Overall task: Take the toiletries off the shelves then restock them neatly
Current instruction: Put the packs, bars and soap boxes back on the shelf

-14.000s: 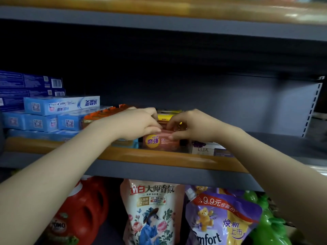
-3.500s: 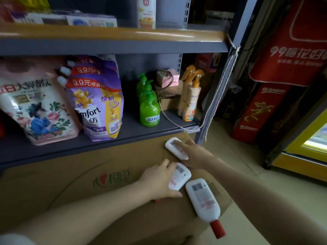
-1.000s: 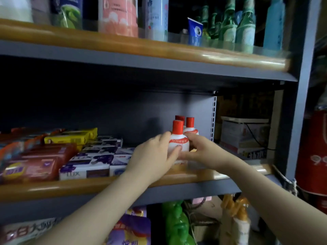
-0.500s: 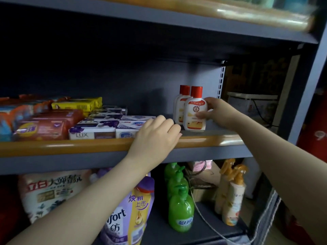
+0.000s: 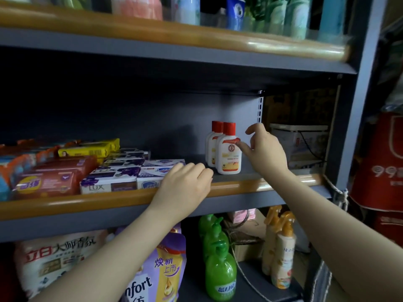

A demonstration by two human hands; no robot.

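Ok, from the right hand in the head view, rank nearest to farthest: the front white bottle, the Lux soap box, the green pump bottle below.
1. Front white bottle: touching the right hand's fingers, same shelf.
2. Lux soap box: same shelf, off to the left.
3. Green pump bottle: shelf below, lower left.

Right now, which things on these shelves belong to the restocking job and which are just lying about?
In the job:
- white lotion bottles with red caps, upright, right hand touching the front one
- boxed and wrapped soap bars
- left hand on the orange shelf edge

Lying about:
- white box with black cable
- red banner
- string
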